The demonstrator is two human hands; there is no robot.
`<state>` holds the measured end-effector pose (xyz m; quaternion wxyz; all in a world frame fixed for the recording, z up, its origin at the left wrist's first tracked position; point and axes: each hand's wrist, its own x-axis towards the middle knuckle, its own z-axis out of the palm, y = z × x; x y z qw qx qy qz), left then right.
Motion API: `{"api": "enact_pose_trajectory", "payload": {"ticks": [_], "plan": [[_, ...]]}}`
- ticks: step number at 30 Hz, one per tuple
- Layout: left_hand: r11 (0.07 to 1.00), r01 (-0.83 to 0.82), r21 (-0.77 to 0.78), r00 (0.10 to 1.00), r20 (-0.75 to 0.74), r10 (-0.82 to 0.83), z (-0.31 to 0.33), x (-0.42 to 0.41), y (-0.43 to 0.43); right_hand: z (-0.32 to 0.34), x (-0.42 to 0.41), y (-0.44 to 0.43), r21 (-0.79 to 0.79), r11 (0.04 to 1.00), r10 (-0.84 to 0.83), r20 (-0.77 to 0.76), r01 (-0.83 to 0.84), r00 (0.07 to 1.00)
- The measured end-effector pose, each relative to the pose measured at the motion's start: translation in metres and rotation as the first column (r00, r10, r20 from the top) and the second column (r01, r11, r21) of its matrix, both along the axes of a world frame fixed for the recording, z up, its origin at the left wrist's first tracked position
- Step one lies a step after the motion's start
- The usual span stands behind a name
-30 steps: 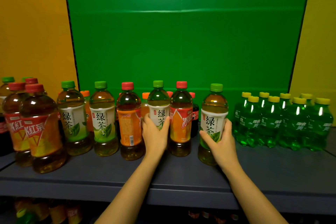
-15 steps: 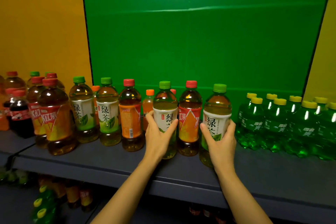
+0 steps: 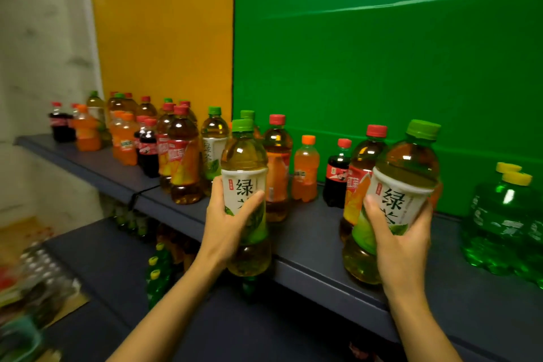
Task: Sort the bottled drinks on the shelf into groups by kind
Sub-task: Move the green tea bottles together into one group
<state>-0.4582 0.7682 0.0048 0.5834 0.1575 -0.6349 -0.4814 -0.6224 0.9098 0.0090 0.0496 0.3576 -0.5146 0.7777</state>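
Fig. Two green tea bottles, one in each grip

My left grip [image 3: 226, 226] has fingers and thumb curled round the label of the left green tea bottle [image 3: 245, 161]. This bottle is upright, and its base hangs in front of the front edge of the shelf [image 3: 311, 244], off the surface.

My right grip [image 3: 402, 244] is closed round the lower label of the right green tea bottle [image 3: 408, 167]. Its long axis is tilted, cap toward the right and base toward the left. The base lies over the shelf near the front edge; I cannot tell whether it touches.

Between the two held bottles, farther back, stand:
- a red-capped tea bottle [image 3: 276, 167]
- a small orange soda [image 3: 305, 170]
- a small cola [image 3: 338, 176]

The shelved green tea bottles [image 3: 214, 144] stand just beyond and to the left of my left grip. The yellow-capped green soda bottles [image 3: 499, 229] stand near my right grip, on its right.

Judgement: the matching kind lies to the left of both grips, and the left grip is the nearer. The left bottle probably needs only a short push back and left. The right bottle has to be righted and carried left past the mixed bottles
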Motion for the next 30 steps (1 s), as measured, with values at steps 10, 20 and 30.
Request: {"api": "enact_pose_trajectory", "payload": {"ticks": [10,20,30], "plan": [[0.961,-0.276,0.033,0.961,0.025,0.275,-0.007,0.134,-0.061,-0.002,0.096,-0.11,0.094,0.937,0.339,-0.006,-0.337,0.941],[0.926,-0.372,0.057,0.928,-0.009,0.373,-0.001,0.272,-0.175,-0.008,0.227,-0.251,0.137,0.881,0.454,0.016,-0.452,0.891],[0.938,-0.337,0.08,0.942,0.021,0.336,0.004,0.363,-0.304,-0.002,0.32,-0.389,0.16,0.867,0.471,0.042,-0.471,0.881]]}}
